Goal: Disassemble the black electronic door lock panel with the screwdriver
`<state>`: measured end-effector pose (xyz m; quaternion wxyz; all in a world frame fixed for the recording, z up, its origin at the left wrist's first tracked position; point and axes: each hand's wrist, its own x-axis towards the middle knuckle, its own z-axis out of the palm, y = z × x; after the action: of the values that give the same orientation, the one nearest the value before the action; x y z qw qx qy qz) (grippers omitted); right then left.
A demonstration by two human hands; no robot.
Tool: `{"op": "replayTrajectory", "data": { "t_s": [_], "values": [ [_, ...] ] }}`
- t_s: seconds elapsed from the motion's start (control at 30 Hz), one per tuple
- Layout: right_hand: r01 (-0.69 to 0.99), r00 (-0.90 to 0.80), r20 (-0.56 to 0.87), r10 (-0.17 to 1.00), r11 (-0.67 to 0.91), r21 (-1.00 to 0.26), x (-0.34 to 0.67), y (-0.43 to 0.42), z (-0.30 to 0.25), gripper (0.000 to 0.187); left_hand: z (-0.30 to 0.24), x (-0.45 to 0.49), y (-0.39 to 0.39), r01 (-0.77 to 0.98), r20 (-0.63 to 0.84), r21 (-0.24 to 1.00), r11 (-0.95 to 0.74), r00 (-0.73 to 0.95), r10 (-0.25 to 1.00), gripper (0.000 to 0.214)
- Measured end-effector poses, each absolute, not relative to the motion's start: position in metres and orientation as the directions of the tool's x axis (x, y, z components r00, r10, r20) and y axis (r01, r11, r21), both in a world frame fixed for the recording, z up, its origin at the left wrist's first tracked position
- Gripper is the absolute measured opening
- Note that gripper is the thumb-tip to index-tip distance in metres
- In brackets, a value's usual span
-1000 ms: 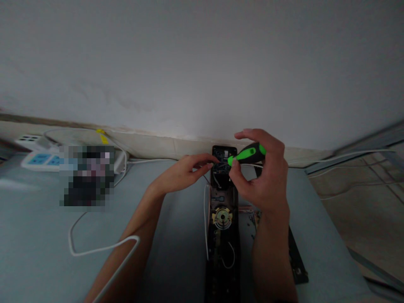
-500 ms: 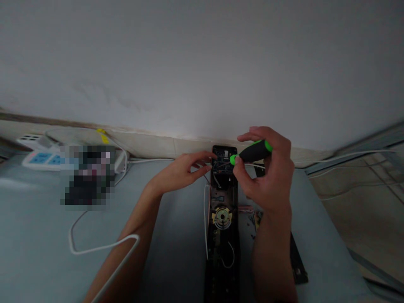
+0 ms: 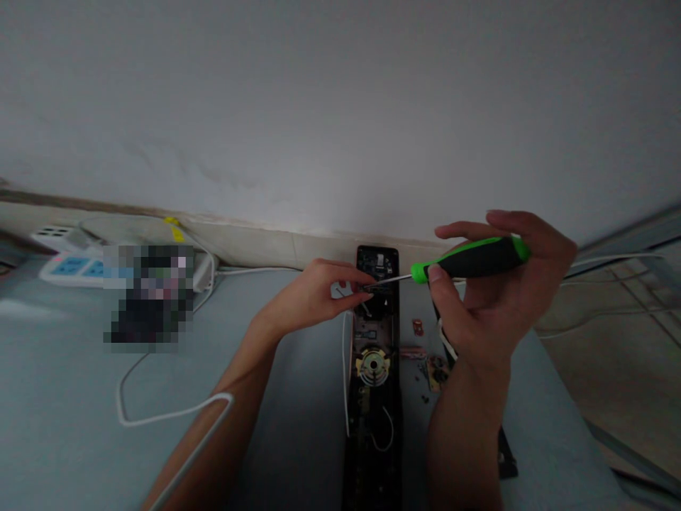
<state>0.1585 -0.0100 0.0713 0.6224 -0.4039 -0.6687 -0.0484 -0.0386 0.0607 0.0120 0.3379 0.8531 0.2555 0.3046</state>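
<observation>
Lock panel: long, black, opened, lying flat on the counter.
Screwdriver: right hand, fingers wrapped round the handle. Held level, its tip is at the panel's far end.
Left hand: fingertips pinched beside that tip, likely steadying; contents unclear.

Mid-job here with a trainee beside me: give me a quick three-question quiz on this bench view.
1. True or false: the right hand holds the green-and-black screwdriver.
2. The screwdriver's tip points: A) straight up, B) toward the fingers of the left hand over the black panel, C) away to the right?
3. Fill in: the loose small parts lie on the table to the panel's ____.
Key: 1 true; 2 B; 3 right.
</observation>
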Motion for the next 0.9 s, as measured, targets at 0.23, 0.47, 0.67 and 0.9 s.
{"op": "replayTrajectory", "data": {
  "t_s": [0.23, 0.47, 0.67, 0.9],
  "values": [
    [0.686, 0.076, 0.850, 0.522, 0.591, -0.424, 0.161, -0.013, 0.070, 0.047, 0.008, -0.040, 0.063, 0.269, 0.277, 0.756, -0.597, 0.695, 0.663, 0.018],
    [0.611, 0.092, 0.849, 0.520, 0.644, -0.461, 0.164, -0.020, 0.074, 0.048, 0.011, -0.043, 0.064, 0.329, 0.198, 0.745, -0.580, 0.721, 0.664, 0.016],
    [0.629, 0.092, 0.789, 0.608, 0.579, -0.520, 0.174, -0.035, 0.076, 0.051, 0.021, -0.036, 0.050, 0.353, 0.199, 0.693, -0.628, 0.745, 0.637, 0.015],
    [0.648, 0.015, 0.620, 0.785, 0.464, -0.604, 0.200, -0.064, 0.092, 0.050, 0.030, -0.010, 0.029, 0.345, 0.102, 0.639, -0.687, 0.847, 0.521, 0.019]
  ]
}}
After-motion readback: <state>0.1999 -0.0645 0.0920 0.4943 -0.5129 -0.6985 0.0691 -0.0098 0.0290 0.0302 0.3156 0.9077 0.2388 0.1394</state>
